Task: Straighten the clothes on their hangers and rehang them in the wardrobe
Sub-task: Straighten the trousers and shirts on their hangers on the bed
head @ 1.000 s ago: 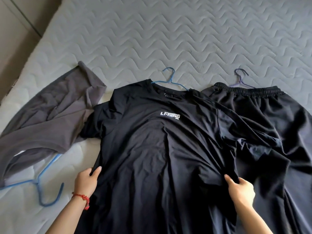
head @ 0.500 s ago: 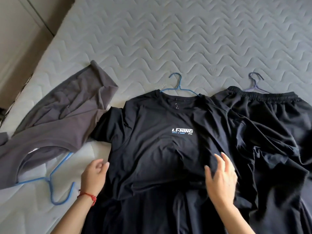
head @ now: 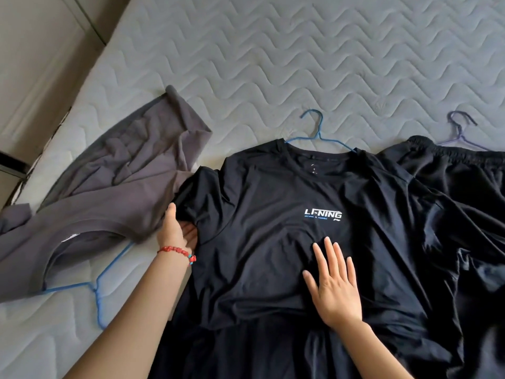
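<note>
A black T-shirt (head: 273,203) with a white logo lies face up on the mattress, a blue hanger (head: 317,132) poking out of its collar. My right hand (head: 334,285) lies flat on the shirt's chest below the logo, fingers spread. My left hand (head: 177,231), with a red bracelet at the wrist, is at the shirt's left sleeve, its fingers tucked under the sleeve edge and the thumb up along it. A grey shirt (head: 103,198) on a second blue hanger (head: 101,280) lies to the left. Black shorts (head: 464,192) on a purple hanger (head: 461,129) lie to the right.
Everything rests on a grey quilted mattress (head: 273,64) with bare surface beyond the clothes. Past its left edge are a beige floor and a pale panelled wall or door (head: 35,64). The black shirt's right side overlaps the shorts.
Both hands moved up the black shirt from its lower sides. The right hand now lies flat on the chest. The left hand reached the left sleeve. The lower part has bunched up.
</note>
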